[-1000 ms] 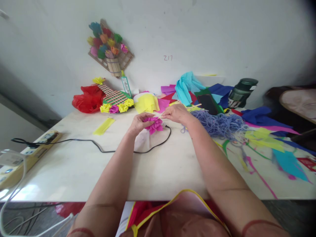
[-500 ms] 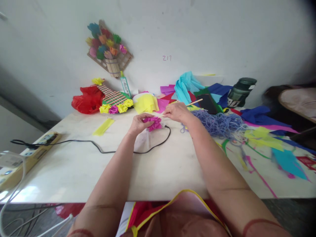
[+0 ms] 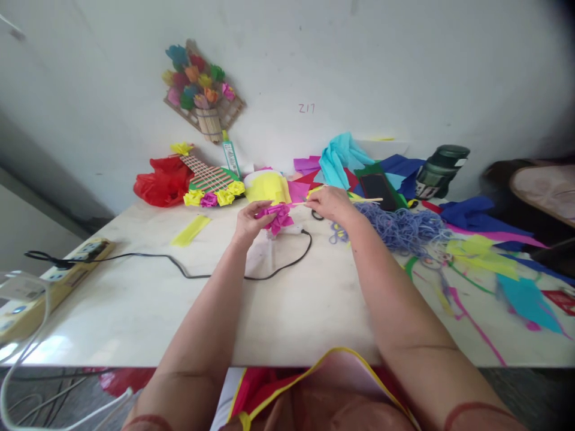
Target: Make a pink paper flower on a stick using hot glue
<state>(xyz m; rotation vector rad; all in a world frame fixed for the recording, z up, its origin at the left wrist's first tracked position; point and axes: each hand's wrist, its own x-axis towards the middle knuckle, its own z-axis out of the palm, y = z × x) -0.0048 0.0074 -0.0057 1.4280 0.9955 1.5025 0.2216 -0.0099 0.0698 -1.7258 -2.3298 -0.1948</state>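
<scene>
My left hand is closed around a magenta crepe-paper flower, held a little above the white table. My right hand pinches a thin wooden stick whose left end reaches into the flower; the stick lies nearly level, pointing right. A white glue gun lies on the table just under the flower, with its black cord looping left to a power strip.
A heap of purple string lies right of my right hand. Coloured paper sheets, a dark green jar, a red bag, a yellow strip and paper scraps surround the work. A flower craft hangs on the wall.
The flower has lifted slightly off the table, uncovering the glue gun. The stick in my right hand has tilted from pointing up-right to almost level.
</scene>
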